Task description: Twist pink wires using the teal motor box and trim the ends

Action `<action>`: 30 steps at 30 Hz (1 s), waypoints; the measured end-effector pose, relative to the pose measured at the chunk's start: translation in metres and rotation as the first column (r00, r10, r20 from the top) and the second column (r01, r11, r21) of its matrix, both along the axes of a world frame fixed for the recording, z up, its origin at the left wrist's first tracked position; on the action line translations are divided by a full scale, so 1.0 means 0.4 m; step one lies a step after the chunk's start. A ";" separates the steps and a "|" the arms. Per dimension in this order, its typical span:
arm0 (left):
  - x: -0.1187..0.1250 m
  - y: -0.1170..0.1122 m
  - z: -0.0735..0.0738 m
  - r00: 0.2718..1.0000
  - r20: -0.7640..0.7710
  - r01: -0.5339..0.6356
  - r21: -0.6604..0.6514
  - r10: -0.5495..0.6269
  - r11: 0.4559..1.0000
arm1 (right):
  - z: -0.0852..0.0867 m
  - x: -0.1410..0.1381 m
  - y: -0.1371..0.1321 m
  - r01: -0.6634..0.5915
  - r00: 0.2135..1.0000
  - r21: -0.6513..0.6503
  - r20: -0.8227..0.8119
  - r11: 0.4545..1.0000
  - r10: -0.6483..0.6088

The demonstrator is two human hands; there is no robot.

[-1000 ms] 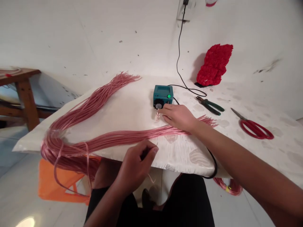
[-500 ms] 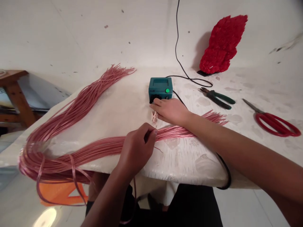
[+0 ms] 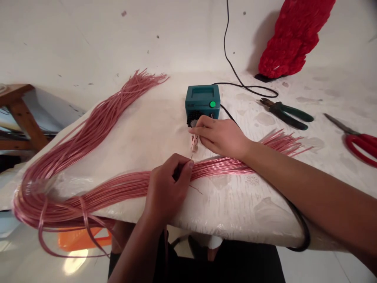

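My left hand (image 3: 169,184) pinches the thin end of a pink wire (image 3: 192,157) between thumb and forefinger. It rests over a long bundle of pink wires (image 3: 118,188) at the table's front edge. My right hand (image 3: 220,133) is closed at the front of a small teal box (image 3: 203,94) with a green button (image 3: 212,104). Its fingers grip a small copper-coloured clip (image 3: 194,144), whose lower end points toward the wire tip, a small gap away. The right thumb is largely hidden.
Dark green-handled pliers (image 3: 287,113) and red-handled scissors (image 3: 361,143) lie to the right. Behind them a red ruffled object (image 3: 294,39) leans on the wall. A black cable (image 3: 229,63) runs down the wall. Wire loops (image 3: 41,232) hang off the table's left front.
The view has shifted slightly, so the pliers and scissors appear farther right. Both hands keep nearly the same places, with the wire end still pinched near the clip.
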State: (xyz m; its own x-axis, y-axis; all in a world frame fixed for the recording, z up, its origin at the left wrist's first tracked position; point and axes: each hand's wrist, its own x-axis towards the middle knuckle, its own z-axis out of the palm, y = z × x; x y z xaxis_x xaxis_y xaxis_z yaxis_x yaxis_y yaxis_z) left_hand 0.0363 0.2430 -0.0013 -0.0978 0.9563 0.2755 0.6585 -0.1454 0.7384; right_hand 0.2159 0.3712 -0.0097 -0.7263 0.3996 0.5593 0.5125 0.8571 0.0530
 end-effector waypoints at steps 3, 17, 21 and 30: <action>0.004 0.000 0.001 1.000 -0.008 0.000 -0.018 0.000 1.000 | 0.001 -0.006 -0.002 0.007 1.000 0.009 -0.017 1.000 -0.007; 0.004 0.004 0.004 1.000 0.003 -0.013 -0.054 0.013 0.998 | 0.014 -0.002 -0.024 0.030 0.996 -0.056 0.080 0.998 -0.026; 0.003 0.003 0.005 1.000 0.004 -0.007 -0.063 0.007 0.998 | 0.023 -0.009 -0.024 0.076 0.985 -0.038 0.159 0.996 -0.069; -0.008 0.007 -0.005 0.997 -0.066 0.040 -0.060 -0.044 0.997 | 0.031 -0.024 -0.007 0.144 0.964 0.014 0.224 0.990 -0.143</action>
State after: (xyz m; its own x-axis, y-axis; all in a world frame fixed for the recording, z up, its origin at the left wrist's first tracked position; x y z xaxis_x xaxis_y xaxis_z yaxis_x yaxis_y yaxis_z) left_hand 0.0332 0.2459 -0.0032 -0.0409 0.9739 0.2234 0.7010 -0.1314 0.7010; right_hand 0.2063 0.3683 0.0025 -0.7675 0.5101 0.3883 0.6055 0.7757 0.1779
